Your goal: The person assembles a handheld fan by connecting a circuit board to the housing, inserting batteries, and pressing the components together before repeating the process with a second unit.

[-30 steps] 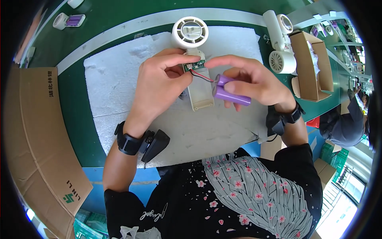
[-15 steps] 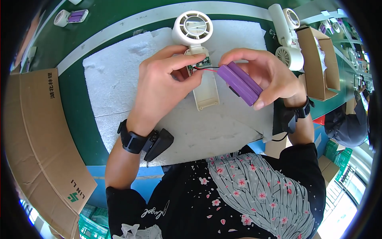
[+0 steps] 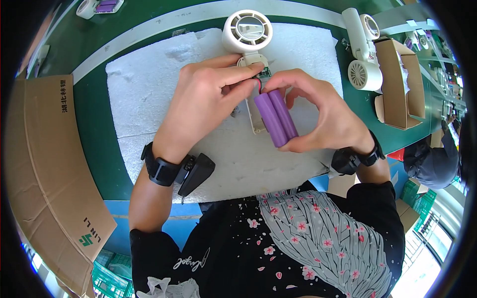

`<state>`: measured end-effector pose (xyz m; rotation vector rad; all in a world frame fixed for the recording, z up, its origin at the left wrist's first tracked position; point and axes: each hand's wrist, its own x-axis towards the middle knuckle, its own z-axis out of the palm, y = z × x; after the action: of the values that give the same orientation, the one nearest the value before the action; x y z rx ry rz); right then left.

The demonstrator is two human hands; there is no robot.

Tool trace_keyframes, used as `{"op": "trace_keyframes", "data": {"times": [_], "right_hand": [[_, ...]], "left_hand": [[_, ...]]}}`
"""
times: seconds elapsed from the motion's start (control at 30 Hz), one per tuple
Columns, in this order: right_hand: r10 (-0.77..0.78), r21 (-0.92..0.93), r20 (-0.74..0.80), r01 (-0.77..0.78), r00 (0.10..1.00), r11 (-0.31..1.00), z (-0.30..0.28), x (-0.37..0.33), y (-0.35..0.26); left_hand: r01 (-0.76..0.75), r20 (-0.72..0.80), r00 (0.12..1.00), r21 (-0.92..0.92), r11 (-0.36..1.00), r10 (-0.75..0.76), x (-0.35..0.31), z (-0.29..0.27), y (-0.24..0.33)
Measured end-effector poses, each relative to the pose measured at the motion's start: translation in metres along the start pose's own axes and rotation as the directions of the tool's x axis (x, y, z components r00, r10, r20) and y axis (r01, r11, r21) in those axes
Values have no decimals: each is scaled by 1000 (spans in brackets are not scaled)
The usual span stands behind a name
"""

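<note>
A white handheld fan point(image 3: 247, 32) lies on a foam sheet, its round head away from me and its handle shell point(image 3: 257, 119) uncovered. Near the top of the handle shows a small green circuit board point(image 3: 266, 72). My left hand point(image 3: 208, 94) is closed there, fingertips pinching at the board and the wires. In my right hand point(image 3: 325, 111) is a purple battery pack point(image 3: 276, 118) of two cylinders, held by its ends between thumb and fingers. The pack hangs slantwise over the lower handle, partly covering it. Red and black wires point(image 3: 259, 85) run from the pack toward the board.
The white foam sheet point(image 3: 144, 89) covers the green table point(image 3: 92, 164). A large cardboard box point(image 3: 49, 174) stands at the left, a small open one point(image 3: 400, 84) at the right. More white fans point(image 3: 365, 72) lie beside it. Another person point(image 3: 432, 161) is at far right.
My right hand has turned the battery pack steeper and brought it left and nearer, over the handle. The wires now bend downward. My left hand stays at the board.
</note>
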<state>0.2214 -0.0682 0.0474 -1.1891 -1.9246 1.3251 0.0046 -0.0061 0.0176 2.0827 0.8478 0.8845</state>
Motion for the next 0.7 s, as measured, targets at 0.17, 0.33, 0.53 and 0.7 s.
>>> {"op": "trace_keyframes", "data": {"times": [0.17, 0.33, 0.53, 0.7], "right_hand": [[-137, -281, -102, 103, 985, 954, 11, 3, 2], [-249, -396, -132, 180, 959, 900, 18, 5, 3], [-255, -447, -158, 161, 954, 880, 25, -2, -2], [-296, -524, -165, 170, 941, 834, 27, -5, -4]], "left_hand": [[-10, 34, 999, 8, 1000, 10, 1, -2, 3], [-94, 24, 995, 57, 994, 93, 2, -3, 2], [-26, 116, 993, 119, 993, 12, 2, -10, 7], [-32, 114, 993, 103, 994, 20, 2, -10, 7]]}}
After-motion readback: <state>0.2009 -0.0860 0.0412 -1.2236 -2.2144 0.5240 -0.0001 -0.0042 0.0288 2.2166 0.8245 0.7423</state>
